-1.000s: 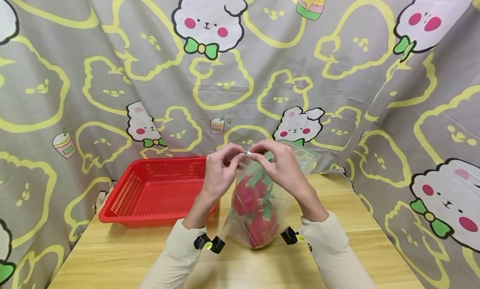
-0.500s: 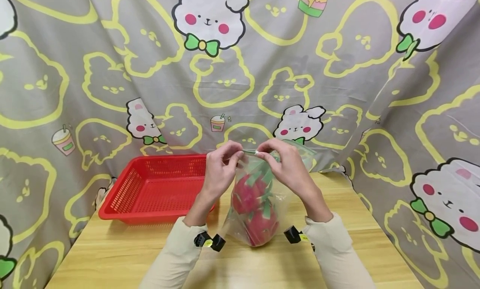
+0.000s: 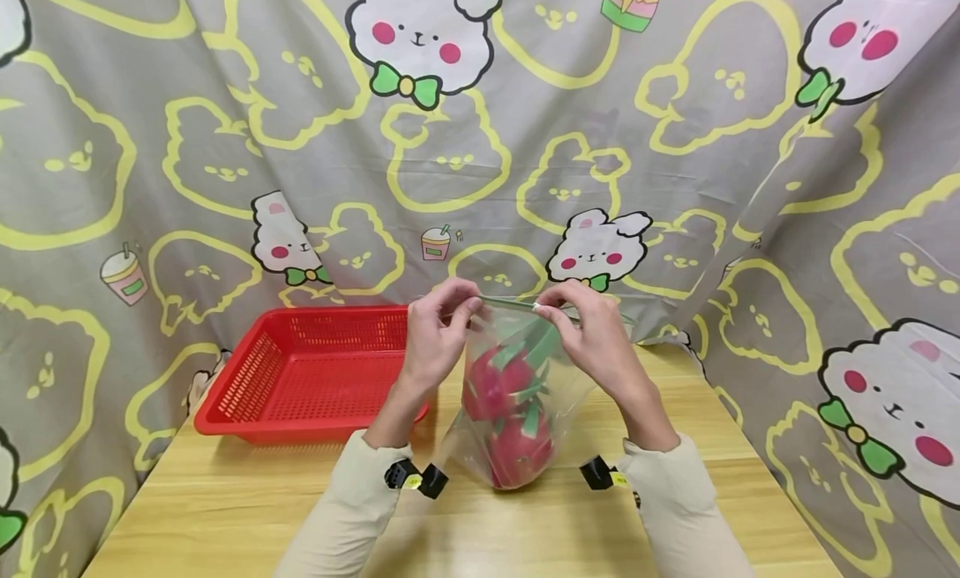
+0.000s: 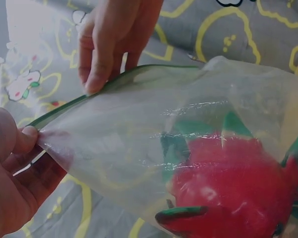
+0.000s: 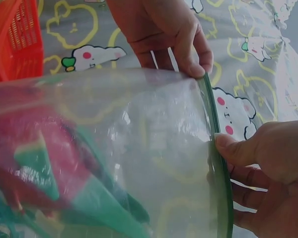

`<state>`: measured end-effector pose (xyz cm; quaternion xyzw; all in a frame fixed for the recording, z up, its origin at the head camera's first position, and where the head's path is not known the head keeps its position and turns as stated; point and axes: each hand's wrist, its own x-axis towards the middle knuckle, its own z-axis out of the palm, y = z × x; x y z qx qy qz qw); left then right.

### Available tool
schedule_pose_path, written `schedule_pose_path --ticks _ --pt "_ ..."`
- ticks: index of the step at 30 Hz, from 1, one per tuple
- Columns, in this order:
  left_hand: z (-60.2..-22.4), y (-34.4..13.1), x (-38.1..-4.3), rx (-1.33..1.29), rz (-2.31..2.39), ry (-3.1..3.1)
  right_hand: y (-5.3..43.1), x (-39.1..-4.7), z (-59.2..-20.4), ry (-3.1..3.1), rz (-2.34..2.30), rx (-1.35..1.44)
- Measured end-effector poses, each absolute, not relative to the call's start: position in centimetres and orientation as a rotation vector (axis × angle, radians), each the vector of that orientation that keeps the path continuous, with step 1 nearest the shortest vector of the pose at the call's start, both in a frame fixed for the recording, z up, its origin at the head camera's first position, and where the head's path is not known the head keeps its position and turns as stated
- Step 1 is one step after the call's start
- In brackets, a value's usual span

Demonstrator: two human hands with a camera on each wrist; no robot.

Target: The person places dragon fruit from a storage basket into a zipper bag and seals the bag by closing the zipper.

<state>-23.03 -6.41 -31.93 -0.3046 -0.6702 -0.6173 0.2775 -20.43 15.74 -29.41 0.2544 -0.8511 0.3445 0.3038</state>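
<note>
A clear zip bag (image 3: 570, 394) with a green seal strip stands on the table, holding two red dragon fruits (image 3: 498, 386) with green scales, one above the other. My left hand (image 3: 438, 332) pinches the bag's top left corner between thumb and fingers. Along the same green strip, my right hand (image 3: 592, 332) pinches the edge, a short way to the right of the left hand. In the right wrist view the green seal strip (image 5: 216, 119) runs between both hands, and the right thumb presses on it. Upper fruit scales show through the plastic in the left wrist view.
A red perforated plastic basket (image 3: 315, 386) sits at the left of the wooden table (image 3: 487, 540), close to my left forearm. A grey curtain (image 3: 450, 186) with cartoon prints hangs behind and at both sides of the table.
My right hand has slid rightward along the green strip, away from the left hand, so the gap between them has widened. The left hand keeps its pinch on the corner.
</note>
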Motion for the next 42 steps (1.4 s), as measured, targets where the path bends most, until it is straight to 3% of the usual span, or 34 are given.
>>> schedule_pose_path --ticks 42 --pt "-33.7 -8.8 -23.2 -0.679 -1.696 -1.812 20.8 -18.8 -32.1 -2.235 0.812 0.533"
